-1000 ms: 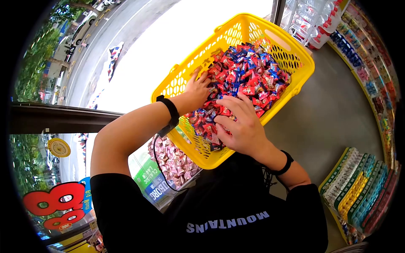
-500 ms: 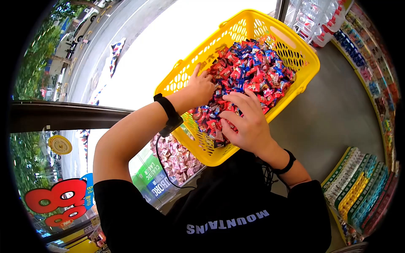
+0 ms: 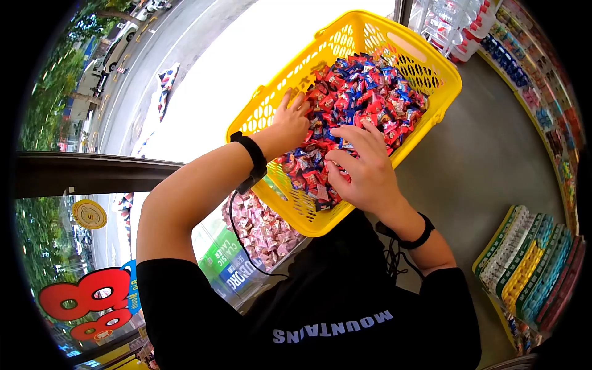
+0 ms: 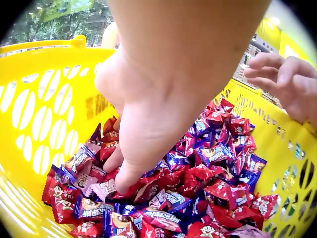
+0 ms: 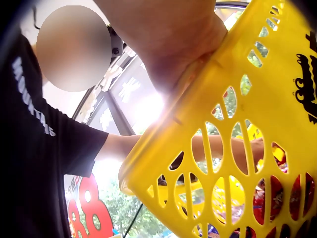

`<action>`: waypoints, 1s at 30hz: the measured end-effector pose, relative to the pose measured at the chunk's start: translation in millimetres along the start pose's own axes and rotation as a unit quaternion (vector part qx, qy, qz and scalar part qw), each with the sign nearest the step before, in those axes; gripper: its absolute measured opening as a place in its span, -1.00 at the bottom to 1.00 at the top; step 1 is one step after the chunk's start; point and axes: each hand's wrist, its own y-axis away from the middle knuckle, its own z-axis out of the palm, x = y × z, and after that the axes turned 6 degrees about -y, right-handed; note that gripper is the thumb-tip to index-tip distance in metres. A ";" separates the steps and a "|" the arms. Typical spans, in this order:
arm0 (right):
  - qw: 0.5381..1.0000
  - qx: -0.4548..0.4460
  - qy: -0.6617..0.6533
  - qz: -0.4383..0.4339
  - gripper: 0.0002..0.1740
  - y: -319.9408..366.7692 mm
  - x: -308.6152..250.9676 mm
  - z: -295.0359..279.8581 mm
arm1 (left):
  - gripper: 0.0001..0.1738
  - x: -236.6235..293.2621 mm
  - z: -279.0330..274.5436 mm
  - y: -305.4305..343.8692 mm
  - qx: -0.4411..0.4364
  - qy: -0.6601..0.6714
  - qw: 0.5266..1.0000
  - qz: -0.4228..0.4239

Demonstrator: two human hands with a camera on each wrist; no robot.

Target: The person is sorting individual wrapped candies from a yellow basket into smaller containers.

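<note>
A yellow basket (image 3: pixel 443 98) holds a heap of red and blue wrapped candies (image 3: pixel 370 92). My left hand (image 3: pixel 290 127) reaches inside near the far-left wall. In the left wrist view, the left hand (image 4: pixel 148 114) has its thumb and fingers down among the candies, beside a pale pink wrapper (image 4: pixel 103 190); some fingertips are hidden. My right hand (image 3: pixel 367 169) lies over the near rim, its fingers loosely bent above the candies and holding none that I can see. From the right wrist, the hand (image 5: pixel 183 49) shows at the basket rim, its fingers hidden.
Pink-wrapped candies (image 3: pixel 262 231) fill a container below the basket's near-left corner, with a black cable across it. Snack shelves (image 3: pixel 533 80) curve along the right, above a display of colourful packs (image 3: pixel 527 268). Glass and a dark frame (image 3: pixel 92 174) stand at left.
The basket has shifted slightly in view. My left fingers have drawn a little closer together against the heap, and the right hand has stayed at the near rim with its fingers bent.
</note>
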 end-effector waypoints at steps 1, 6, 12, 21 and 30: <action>1.000 0.001 0.002 -0.001 -0.85 0.0 0.2 0.0 | -0.62 1.4 -3.3 -2.9 -0.001 -0.015 1.000 0.011; 1.000 0.013 -0.016 -0.011 -0.88 0.1 2.7 2.9 | -0.61 14.1 0.9 -5.0 0.008 -0.066 0.998 -0.002; 0.999 0.020 -0.027 -0.003 -0.86 -0.3 1.8 2.4 | -0.67 7.4 -8.0 -10.9 0.003 -0.005 1.000 0.012; 0.995 -0.028 0.080 -0.044 -0.72 -0.2 -12.7 -0.1 | -0.77 -18.4 -112.2 101.7 0.069 0.374 0.925 0.015; 0.974 -0.071 0.021 -0.215 -0.79 1.5 -67.4 20.0 | -0.69 34.0 -81.5 217.3 0.164 0.520 0.832 -0.097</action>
